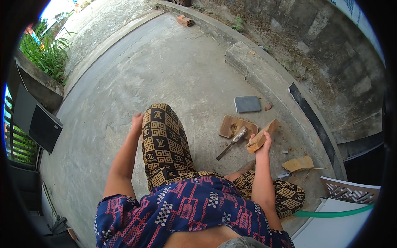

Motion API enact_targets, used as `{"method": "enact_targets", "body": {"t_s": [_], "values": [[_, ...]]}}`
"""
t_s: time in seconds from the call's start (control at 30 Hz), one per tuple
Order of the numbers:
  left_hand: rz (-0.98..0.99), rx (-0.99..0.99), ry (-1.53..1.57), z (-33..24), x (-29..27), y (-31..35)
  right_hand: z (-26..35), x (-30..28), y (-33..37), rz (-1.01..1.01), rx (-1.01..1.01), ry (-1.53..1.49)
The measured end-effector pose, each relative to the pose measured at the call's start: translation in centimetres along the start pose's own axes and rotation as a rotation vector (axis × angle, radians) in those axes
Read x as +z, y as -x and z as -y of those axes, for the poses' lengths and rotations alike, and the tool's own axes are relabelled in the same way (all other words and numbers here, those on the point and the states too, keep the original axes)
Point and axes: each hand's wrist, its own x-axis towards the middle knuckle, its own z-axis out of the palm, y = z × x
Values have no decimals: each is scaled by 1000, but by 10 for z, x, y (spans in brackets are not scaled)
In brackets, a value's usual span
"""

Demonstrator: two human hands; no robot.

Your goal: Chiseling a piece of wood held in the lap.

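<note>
My right hand is closed around a thick, light-brown wooden block, held tilted above the concrete floor on my right. Just left of it, a knife with a pale wrapped handle leans across a flat wooden board. The board has a rough hollow worn in its face. Beyond the board lies a dark grey rectangular slab. My left hand rests against the outer side of my raised left knee, away from these things. Its fingers are mostly hidden there, and nothing shows in it.
A yellowish broken piece and small scraps lie by my right leg. A low concrete ledge curves along the right. A green hose crosses at lower right. One brick sits far off, and dark panels stand at left.
</note>
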Motion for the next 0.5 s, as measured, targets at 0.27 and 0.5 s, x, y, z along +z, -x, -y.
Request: {"method": "enact_targets", "body": {"t_s": [0.27, 0.5], "values": [[251, 405, -184, -208, 148, 16, 99, 72, 108, 482, -176, 15], [598, 305, -469, -141, 295, 23, 136, 48, 201, 580, -293, 209]]}}
